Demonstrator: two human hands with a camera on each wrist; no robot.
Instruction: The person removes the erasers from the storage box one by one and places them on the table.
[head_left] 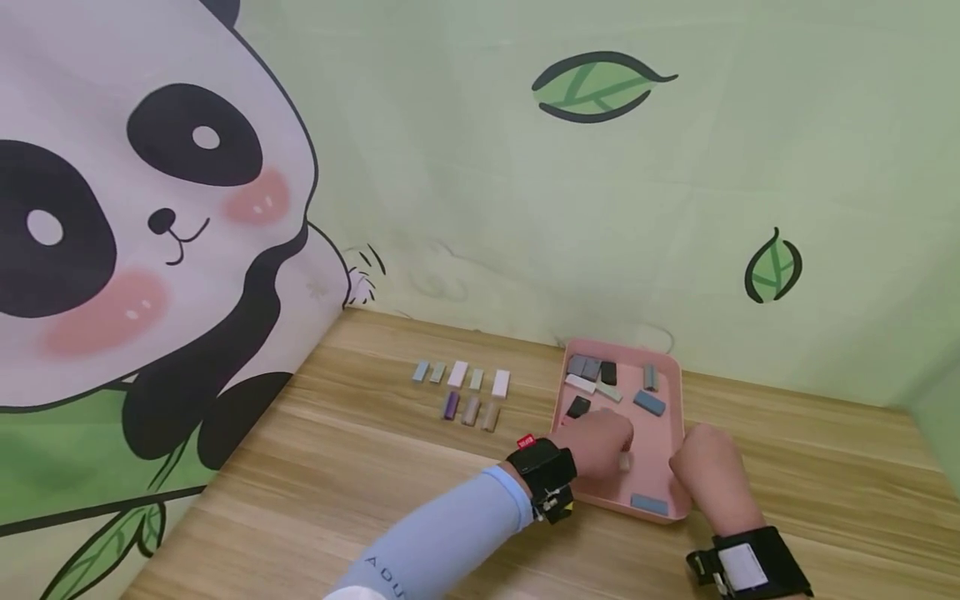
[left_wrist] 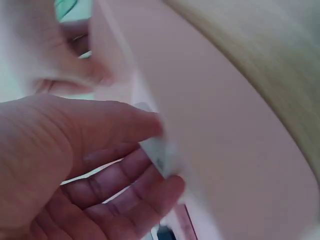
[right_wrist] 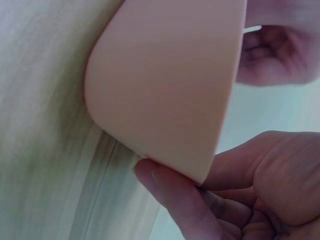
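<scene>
A pink tray [head_left: 622, 344] with low walls stands on the wooden table. My left hand [head_left: 600, 442] reaches into it and pinches a small pale block [head_left: 625, 461] between thumb and fingers; the left wrist view shows that whitish block [left_wrist: 157, 155] partly hidden by the fingers. With thumb and fingers, my right hand [head_left: 712, 475] grips the tray's right rim, seen close up beside the tray wall [right_wrist: 160, 85] in the right wrist view. Inside the tray lie a blue block [head_left: 649, 403], a grey-green block [head_left: 650, 377], a black block [head_left: 608, 372] and several others.
Left of the tray, several small blocks stand in two rows, among them a white block [head_left: 501, 383] and a purple block [head_left: 451, 406]. A blue-grey block [head_left: 648, 504] lies at the tray's near end. Behind the table [head_left: 360, 467] hangs a green printed backdrop [head_left: 450, 167].
</scene>
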